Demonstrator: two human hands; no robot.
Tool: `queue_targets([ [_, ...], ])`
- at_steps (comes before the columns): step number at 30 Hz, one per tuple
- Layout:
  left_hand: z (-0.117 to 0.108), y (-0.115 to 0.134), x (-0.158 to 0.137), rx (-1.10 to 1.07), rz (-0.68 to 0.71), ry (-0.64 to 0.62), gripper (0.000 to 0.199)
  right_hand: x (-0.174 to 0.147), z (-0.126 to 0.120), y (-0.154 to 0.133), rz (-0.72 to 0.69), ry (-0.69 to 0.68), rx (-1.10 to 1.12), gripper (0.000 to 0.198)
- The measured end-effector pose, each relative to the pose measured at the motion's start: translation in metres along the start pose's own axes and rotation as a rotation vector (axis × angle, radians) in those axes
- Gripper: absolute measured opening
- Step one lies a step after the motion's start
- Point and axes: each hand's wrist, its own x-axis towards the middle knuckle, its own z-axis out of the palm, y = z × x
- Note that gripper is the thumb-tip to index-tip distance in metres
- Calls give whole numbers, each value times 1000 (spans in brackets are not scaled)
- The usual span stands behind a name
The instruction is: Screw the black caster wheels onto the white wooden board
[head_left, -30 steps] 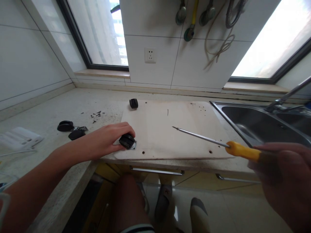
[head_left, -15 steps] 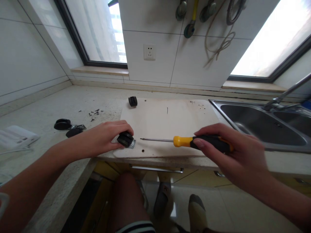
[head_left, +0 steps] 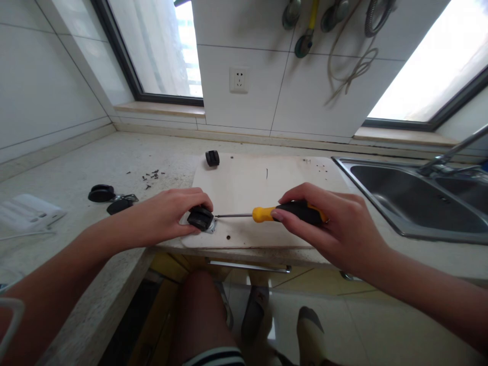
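Observation:
My left hand (head_left: 186, 211) is closed around a black caster wheel (head_left: 200, 218) at the near left corner of a white board (head_left: 244, 190). The caster's metal plate rests on the board, partly hidden by the wheel. In my right hand (head_left: 320, 213) is a screwdriver (head_left: 263, 214) with a yellow and black handle, its shaft pointing left. The tip is right beside the caster plate; whether it touches a screw I cannot tell. Another caster (head_left: 212, 158) stands at the board's far left corner.
Loose black screws (head_left: 154, 175) and more casters (head_left: 102, 193) lie on the counter to the left. A white plastic device (head_left: 32, 216) with a cable sits at the far left. On the right is a steel sink (head_left: 385, 188). A power socket (head_left: 239, 80) is on the wall.
My right hand has brought the screwdriver leftward, and its tip is now close against the caster plate. The left hand keeps its hold on the caster. The view has shifted slightly.

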Motion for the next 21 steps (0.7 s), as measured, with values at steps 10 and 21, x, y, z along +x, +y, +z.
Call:
queue_targets([
  [10,0,3,1,-4,-5,9,21,-2,-1,2,-12,15,-11,27],
  [21,2,2,0,5,1,8,20,0,2,-1,-10,-25,-6,27],
])
